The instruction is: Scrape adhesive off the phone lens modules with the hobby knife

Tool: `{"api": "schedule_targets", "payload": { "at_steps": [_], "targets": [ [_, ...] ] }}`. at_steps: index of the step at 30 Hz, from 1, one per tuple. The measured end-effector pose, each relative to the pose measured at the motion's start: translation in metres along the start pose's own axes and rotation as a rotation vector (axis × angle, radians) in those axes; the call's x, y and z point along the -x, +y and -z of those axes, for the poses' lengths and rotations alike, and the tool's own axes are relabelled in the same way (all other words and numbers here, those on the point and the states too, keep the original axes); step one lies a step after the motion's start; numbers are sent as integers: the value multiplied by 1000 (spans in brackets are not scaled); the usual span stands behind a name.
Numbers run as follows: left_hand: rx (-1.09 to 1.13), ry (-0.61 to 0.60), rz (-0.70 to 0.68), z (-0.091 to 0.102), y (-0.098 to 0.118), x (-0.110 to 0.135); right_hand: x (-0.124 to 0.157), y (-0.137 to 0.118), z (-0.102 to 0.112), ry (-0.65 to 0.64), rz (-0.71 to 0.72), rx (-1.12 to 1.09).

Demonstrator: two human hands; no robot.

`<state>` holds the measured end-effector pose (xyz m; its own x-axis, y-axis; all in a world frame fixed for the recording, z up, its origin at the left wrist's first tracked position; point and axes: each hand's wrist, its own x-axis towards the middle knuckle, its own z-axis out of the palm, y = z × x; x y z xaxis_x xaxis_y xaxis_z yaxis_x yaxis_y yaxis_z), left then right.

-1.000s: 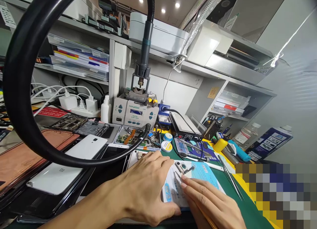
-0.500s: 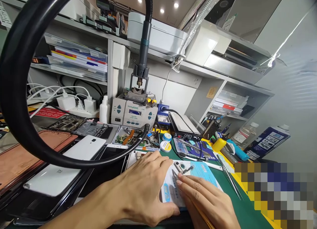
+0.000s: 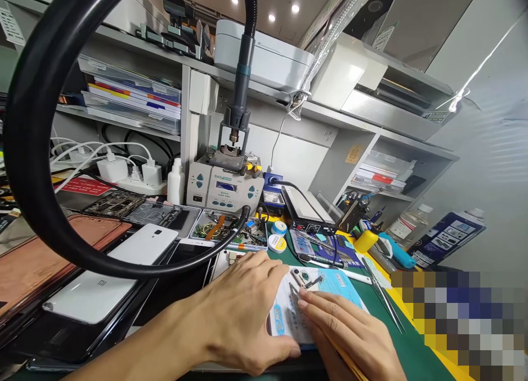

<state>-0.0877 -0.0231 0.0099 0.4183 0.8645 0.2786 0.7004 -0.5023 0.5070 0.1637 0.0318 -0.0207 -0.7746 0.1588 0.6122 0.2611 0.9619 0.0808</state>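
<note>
A flat white-and-blue box lies on the green mat. My left hand spans its left side, thumb at the near edge and fingers toward the far corner, gripping it. Over the box's right half, my right hand is closed round tweezers; a gold-coloured handle end shows below the palm. The tweezers' tips are beside a small dark-and-silver phone part on top of the box. Whether the tips touch that part I cannot tell.
A thick black hose loops in front at left. White and copper-coloured phone panels lie left. Behind stand a hot-air station and a tray of parts. Silver tweezers rest at right.
The tweezers' tips have shifted slightly right with my right hand. My left hand stays on the box. The whole view has moved a little.
</note>
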Motion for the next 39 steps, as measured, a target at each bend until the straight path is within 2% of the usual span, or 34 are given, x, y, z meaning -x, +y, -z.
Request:
{"api": "schedule_targets", "payload": {
  "at_steps": [5,9,11,15,17,19,25,31,39],
  "targets": [
    [8,-2,1,-1,-1,2,-4,-4,-2,16,-28,-37],
    [16,-1,-2,-2,-1,2,-10,-9,9,78,-97,-73],
    [24,-1,5,-1,-1,2,-16,-11,18,131,-223,-118],
    [35,-4,43,2,1,1,-30,-14,30,209,-635,-431],
    [30,-7,58,3,2,1,-32,-14,31,210,-849,-560],
    [22,-16,63,3,3,2,-31,-13,29,181,-957,-594],
    [16,-37,66,1,4,2,-22,-12,17,67,-742,-547],
    [25,-32,59,0,3,1,-24,-11,11,12,-711,-550],
    [33,-26,62,1,1,0,-22,-8,14,59,-740,-522]
  ]
}}
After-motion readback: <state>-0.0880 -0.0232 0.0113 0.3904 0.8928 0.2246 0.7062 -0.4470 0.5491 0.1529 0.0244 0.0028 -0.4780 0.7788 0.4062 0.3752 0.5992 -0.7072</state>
